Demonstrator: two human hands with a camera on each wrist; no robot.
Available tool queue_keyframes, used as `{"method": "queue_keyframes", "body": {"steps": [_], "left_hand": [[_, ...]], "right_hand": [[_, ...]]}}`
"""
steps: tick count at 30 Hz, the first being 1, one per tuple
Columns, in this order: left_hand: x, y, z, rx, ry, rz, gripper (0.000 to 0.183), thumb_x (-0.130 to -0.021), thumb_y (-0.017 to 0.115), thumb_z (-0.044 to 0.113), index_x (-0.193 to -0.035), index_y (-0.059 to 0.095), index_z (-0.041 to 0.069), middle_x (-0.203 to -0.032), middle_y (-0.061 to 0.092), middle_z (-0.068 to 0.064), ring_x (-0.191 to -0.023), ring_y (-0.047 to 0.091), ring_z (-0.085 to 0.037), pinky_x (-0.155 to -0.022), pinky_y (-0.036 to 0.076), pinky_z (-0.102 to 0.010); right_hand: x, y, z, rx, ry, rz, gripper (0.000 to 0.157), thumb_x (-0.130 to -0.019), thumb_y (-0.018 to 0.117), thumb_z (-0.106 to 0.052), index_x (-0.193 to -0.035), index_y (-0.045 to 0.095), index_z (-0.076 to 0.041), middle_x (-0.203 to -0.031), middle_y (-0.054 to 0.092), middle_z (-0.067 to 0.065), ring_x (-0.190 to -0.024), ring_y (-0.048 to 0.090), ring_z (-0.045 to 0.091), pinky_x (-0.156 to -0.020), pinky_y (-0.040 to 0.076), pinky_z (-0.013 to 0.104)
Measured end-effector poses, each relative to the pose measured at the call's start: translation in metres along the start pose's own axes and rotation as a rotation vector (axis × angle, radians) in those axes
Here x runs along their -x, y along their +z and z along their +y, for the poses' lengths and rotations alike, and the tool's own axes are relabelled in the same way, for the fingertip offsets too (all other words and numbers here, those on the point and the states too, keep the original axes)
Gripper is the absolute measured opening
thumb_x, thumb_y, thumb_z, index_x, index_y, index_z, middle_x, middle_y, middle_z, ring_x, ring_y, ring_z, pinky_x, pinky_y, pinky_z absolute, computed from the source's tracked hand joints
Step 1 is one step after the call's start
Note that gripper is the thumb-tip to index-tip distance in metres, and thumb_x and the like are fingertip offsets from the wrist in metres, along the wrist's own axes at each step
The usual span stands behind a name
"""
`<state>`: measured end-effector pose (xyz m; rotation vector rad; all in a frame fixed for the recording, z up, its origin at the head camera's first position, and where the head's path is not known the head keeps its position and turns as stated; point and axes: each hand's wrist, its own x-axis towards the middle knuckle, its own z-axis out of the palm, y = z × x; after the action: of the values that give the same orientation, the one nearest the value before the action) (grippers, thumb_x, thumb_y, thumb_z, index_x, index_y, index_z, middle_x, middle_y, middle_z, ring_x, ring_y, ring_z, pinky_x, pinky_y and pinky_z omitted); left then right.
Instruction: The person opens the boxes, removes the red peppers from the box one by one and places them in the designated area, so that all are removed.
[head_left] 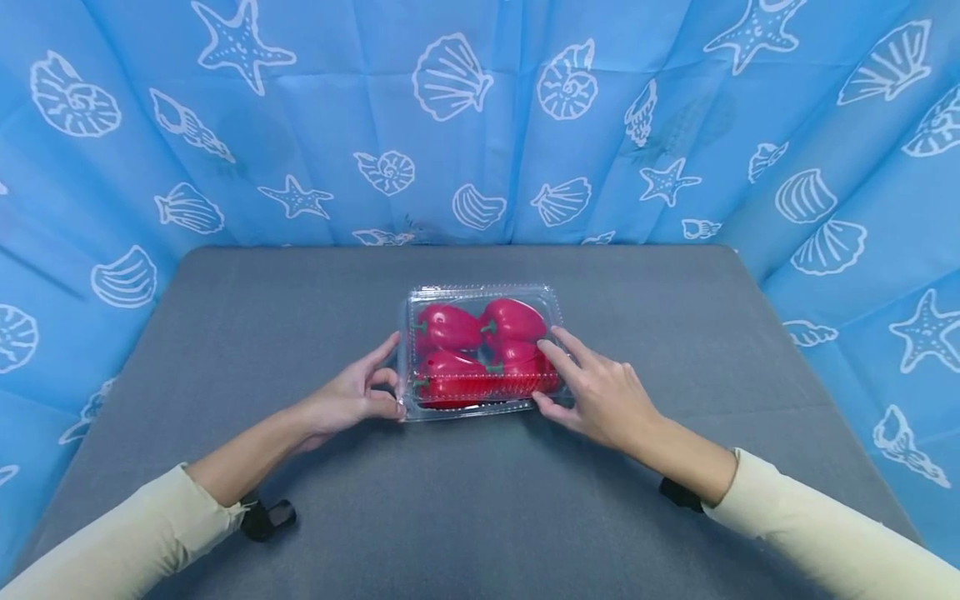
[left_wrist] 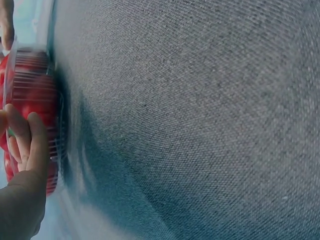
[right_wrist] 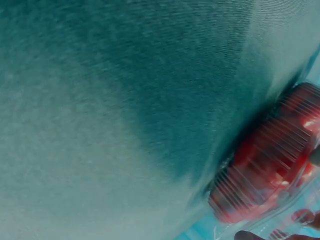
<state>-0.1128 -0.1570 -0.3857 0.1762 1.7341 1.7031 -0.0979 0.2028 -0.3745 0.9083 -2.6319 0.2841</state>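
Note:
A clear plastic clamshell box [head_left: 480, 408] sits on the grey table with several red bell peppers [head_left: 453, 325] inside, their short green stems showing through the lid. At its left end my left hand [head_left: 348, 396] holds the rim, thumb by the front corner and index finger along the side. My right hand [head_left: 607, 396] grips the other end, fingertips on the lid's right edge and thumb at the front rim. In the left wrist view, the box's ribbed side [left_wrist: 35, 80] faces the camera. The right wrist view shows the box [right_wrist: 270, 160] blurred, with only fingertips visible.
The grey cloth-covered table [head_left: 480, 517] reaches back to a blue curtain [head_left: 495, 150] printed with white shells and starfish. The curtain also hangs along both sides. Black straps [head_left: 266, 518] show at the wrists near the cream sleeves [head_left: 150, 529].

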Motion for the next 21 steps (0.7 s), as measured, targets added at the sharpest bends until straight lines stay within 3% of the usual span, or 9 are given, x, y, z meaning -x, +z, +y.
{"method": "queue_keyframes", "body": {"steps": [11, 21], "left_hand": [[0.0012, -0.0006, 0.0032, -0.01, -0.009, 0.001, 0.103, -0.088, 0.067, 0.001, -0.161, -0.002, 0.026, -0.108, 0.057, -0.013, -0.096, 0.068, -0.027, -0.096, 0.051, -0.037], [0.0017, 0.0004, 0.0022, -0.004, -0.026, 0.009, 0.102, -0.089, 0.068, 0.002, -0.161, -0.001, 0.027, -0.108, 0.057, -0.013, -0.098, 0.068, -0.029, -0.096, 0.051, -0.038]], "right_hand": [[0.0024, -0.003, 0.0002, -0.031, -0.06, 0.019, 0.07, -0.071, 0.089, -0.021, -0.131, 0.059, -0.001, -0.133, 0.06, 0.022, -0.057, 0.063, 0.02, -0.048, 0.044, 0.018], [0.005, -0.0029, -0.0012, -0.102, -0.032, 0.027, 0.067, -0.068, 0.088, -0.007, -0.129, 0.061, 0.001, -0.133, 0.06, 0.022, -0.058, 0.063, 0.017, -0.05, 0.048, 0.02]]}}
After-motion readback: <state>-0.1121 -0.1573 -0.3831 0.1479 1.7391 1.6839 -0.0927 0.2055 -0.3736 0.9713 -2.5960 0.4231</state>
